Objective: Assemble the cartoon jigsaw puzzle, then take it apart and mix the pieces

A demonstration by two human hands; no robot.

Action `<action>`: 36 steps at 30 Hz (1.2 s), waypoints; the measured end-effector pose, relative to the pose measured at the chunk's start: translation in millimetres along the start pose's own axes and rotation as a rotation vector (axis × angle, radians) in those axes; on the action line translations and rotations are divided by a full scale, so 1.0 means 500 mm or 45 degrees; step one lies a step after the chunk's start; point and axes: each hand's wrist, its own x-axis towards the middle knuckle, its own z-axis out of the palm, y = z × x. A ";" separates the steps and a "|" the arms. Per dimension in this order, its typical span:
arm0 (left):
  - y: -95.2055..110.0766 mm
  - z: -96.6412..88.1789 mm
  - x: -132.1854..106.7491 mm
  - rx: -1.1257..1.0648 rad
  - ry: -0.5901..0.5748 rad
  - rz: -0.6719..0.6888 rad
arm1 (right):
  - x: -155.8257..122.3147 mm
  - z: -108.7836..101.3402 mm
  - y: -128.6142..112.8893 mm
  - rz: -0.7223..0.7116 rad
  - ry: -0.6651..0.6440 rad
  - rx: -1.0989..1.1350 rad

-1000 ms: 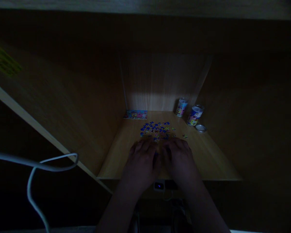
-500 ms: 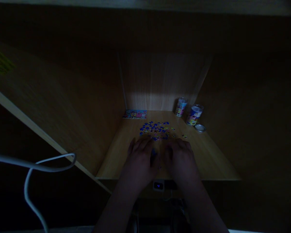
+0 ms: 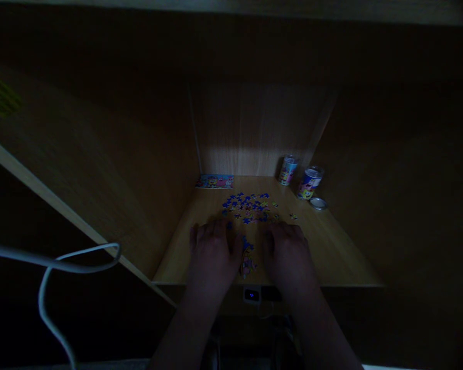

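Observation:
Jigsaw puzzle pieces lie on a wooden surface in dim light. Near the front edge, between my hands, is a small cluster of puzzle pieces (image 3: 248,263), blue at the top and pinkish below. My left hand (image 3: 215,252) rests palm down to its left, fingers apart, the thumb beside the cluster. On the right, my right hand (image 3: 288,251) lies palm down with bent fingers, its thumb a little apart; nothing shows in it. Just beyond the fingertips spreads a pile of loose pieces (image 3: 248,204), mostly blue with some yellow. One blue piece (image 3: 229,225) sits by my left fingers.
A colourful picture strip (image 3: 216,181) lies at the back left. Two cartoon-printed cans (image 3: 288,170) (image 3: 309,183) stand at the back right, with a round metal lid (image 3: 318,204) before them. Wooden walls enclose the surface. A white cable (image 3: 50,264) hangs at left.
My left hand has shifted left, its thumb moving away from the middle, so the cluster and a blue piece now show. My right hand has barely moved.

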 end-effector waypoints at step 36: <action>0.006 -0.013 -0.001 -0.205 -0.163 0.317 | 0.007 -0.009 -0.005 -0.076 -0.011 0.169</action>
